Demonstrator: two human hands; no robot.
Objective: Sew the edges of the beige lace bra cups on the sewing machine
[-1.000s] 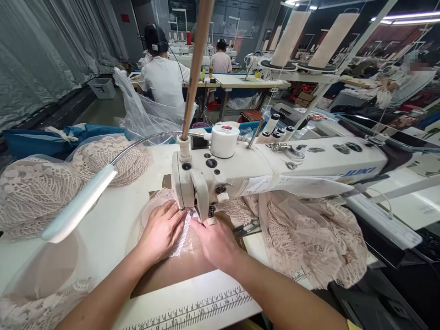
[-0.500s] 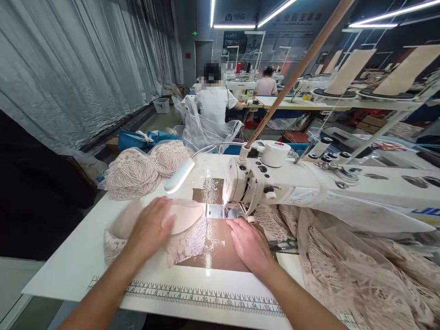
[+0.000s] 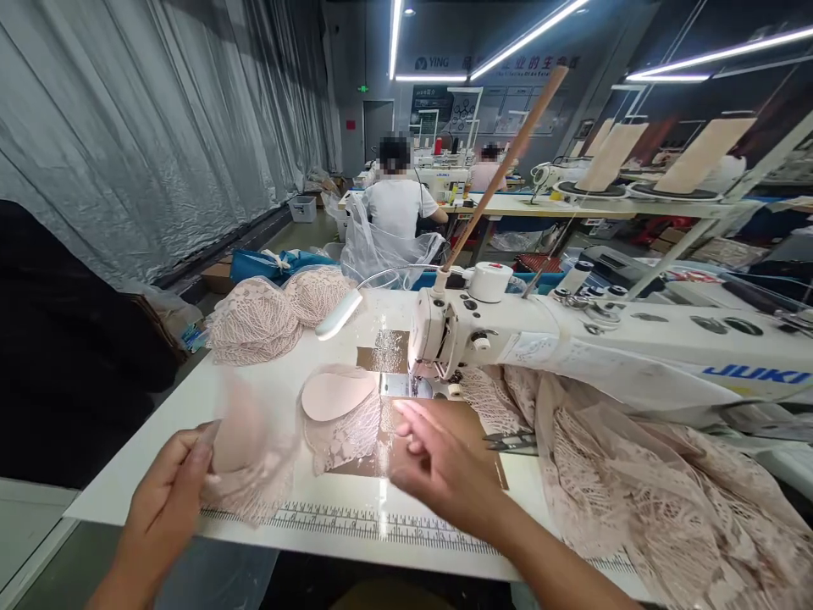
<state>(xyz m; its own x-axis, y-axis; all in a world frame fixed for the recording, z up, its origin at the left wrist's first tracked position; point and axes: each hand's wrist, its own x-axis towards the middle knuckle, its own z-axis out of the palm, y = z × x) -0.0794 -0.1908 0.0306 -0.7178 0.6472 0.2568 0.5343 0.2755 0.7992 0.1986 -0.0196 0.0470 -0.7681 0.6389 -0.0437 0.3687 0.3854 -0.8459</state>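
My left hand [image 3: 166, 491] is closed at the left of the table, thumb and fingers pinching the edge of a beige lace bra cup [image 3: 245, 445], which is blurred by motion. A second beige bra cup [image 3: 340, 398], its smooth side up with lace spreading below, lies flat just left of the needle area; whether the two cups are joined I cannot tell. My right hand [image 3: 441, 466] hovers over the brown plate [image 3: 476, 424] in front of the sewing machine [image 3: 508, 330], fingers apart and nothing in them.
Stacked lace cups [image 3: 254, 322] sit at the back left beside a small lamp [image 3: 340, 315]. Loose beige lace [image 3: 610, 457] heaps under and right of the machine arm, near dark thread snips [image 3: 511, 442]. A printed ruler [image 3: 381, 524] runs along the front edge. A person [image 3: 397, 203] sits ahead.
My left hand has moved left and toward me, lifting one cup away from the other. The right hand has come off the plate beside the needle and drawn back a little to the left.
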